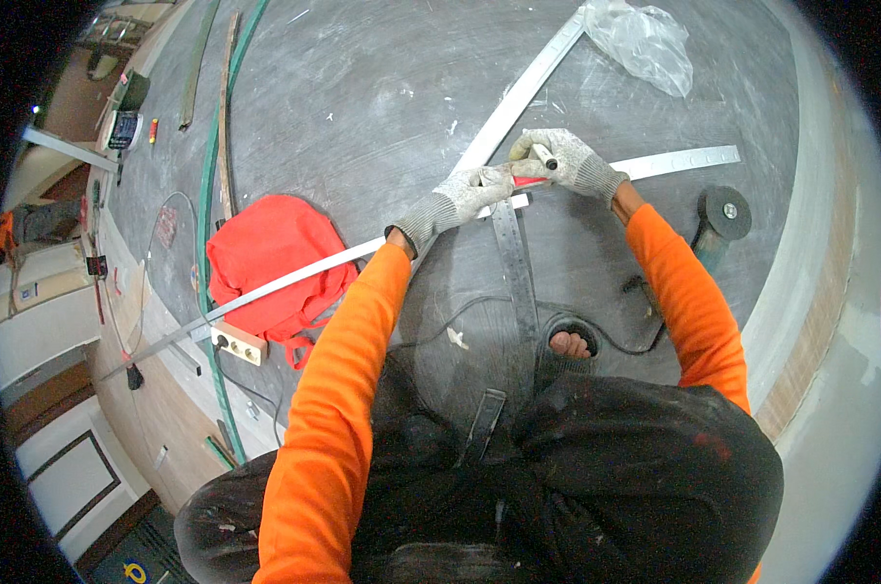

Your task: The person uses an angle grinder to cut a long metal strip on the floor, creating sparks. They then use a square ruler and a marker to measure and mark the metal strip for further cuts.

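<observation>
From above, the person crouched on the grey floor. The gloved left hand pressed down on a long metal strip, fingers curled over it. The right hand had its fingers closed around a red marker, tip at the steel ruler. A red bag lay just beside the strip.

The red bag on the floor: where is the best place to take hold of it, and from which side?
Judging by its pose, take the red bag by its strap loop at the near lower edge, beside the wooden socket block. Come from above: the bag lies flat, and a metal strip crosses it.
</observation>
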The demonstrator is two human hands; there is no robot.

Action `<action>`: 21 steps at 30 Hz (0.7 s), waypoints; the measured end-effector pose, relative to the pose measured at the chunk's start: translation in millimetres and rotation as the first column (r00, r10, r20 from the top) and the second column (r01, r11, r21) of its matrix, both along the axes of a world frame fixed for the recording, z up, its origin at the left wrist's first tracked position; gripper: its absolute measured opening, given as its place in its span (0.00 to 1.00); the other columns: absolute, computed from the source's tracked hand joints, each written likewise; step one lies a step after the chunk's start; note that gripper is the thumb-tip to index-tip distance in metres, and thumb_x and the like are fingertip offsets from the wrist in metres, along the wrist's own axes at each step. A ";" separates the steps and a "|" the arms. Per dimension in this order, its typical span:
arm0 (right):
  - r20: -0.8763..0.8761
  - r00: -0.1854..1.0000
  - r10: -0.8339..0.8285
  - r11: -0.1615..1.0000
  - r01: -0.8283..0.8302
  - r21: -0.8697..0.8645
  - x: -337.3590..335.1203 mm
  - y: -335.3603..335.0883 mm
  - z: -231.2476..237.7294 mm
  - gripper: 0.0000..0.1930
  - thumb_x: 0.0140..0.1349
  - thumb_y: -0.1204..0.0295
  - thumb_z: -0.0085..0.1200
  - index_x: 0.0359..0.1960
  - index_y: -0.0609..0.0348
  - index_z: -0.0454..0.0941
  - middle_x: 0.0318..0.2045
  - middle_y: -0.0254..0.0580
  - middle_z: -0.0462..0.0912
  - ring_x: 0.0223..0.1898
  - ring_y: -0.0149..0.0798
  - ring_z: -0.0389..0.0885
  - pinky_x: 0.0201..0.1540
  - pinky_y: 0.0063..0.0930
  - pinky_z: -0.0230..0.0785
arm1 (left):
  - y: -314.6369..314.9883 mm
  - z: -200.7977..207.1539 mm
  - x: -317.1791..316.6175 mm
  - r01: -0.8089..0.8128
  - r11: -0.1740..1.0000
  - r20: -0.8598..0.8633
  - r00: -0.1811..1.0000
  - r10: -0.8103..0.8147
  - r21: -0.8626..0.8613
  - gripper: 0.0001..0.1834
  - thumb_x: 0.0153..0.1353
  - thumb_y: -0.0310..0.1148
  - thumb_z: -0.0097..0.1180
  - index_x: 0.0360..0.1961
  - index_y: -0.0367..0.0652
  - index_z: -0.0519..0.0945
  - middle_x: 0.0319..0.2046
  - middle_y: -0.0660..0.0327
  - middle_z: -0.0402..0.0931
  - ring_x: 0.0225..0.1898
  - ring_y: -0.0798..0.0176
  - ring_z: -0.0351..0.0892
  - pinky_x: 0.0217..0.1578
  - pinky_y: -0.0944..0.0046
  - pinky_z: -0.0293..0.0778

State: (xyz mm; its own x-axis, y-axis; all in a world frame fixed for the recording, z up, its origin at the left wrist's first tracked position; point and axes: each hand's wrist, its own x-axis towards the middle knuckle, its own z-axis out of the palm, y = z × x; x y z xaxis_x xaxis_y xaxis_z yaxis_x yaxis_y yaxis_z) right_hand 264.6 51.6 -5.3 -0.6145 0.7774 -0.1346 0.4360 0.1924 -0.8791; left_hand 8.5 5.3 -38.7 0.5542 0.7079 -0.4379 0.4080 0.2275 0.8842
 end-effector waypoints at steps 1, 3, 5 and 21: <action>0.004 1.000 -0.008 0.997 0.008 0.080 14.7 -1.8 -9.0 0.18 0.67 0.56 0.67 0.47 0.56 0.85 0.42 0.43 0.89 0.46 0.38 0.86 0.54 0.36 0.78 | 1.4 24.3 15.5 0.047 0.998 -0.051 0.997 -0.049 -0.042 0.29 0.78 0.53 0.54 0.63 0.37 0.80 0.50 0.60 0.83 0.50 0.67 0.79 0.55 0.63 0.74; 0.031 0.999 -0.029 0.991 0.025 0.135 17.9 -2.3 -12.3 0.17 0.67 0.56 0.67 0.47 0.56 0.85 0.43 0.43 0.89 0.47 0.39 0.86 0.54 0.37 0.78 | 0.4 39.8 17.0 0.054 0.997 -0.107 0.992 -0.060 -0.052 0.29 0.76 0.52 0.57 0.63 0.38 0.79 0.50 0.60 0.83 0.51 0.67 0.79 0.56 0.62 0.74; 0.027 0.999 -0.031 0.994 0.028 0.108 9.1 -3.1 -7.2 0.17 0.68 0.57 0.66 0.48 0.57 0.84 0.43 0.43 0.88 0.48 0.39 0.85 0.56 0.37 0.76 | -0.4 34.6 11.3 0.005 1.000 -0.084 0.996 -0.005 -0.002 0.30 0.74 0.51 0.60 0.65 0.38 0.77 0.52 0.59 0.82 0.54 0.66 0.78 0.58 0.62 0.74; -0.019 0.997 0.068 0.998 -0.069 -0.013 11.2 -6.8 -0.4 0.17 0.71 0.57 0.63 0.48 0.58 0.84 0.46 0.47 0.87 0.49 0.44 0.85 0.57 0.38 0.75 | -3.7 18.5 9.2 -0.044 0.999 -0.060 0.997 0.042 -0.026 0.35 0.65 0.36 0.70 0.71 0.39 0.71 0.56 0.57 0.81 0.55 0.64 0.80 0.57 0.63 0.76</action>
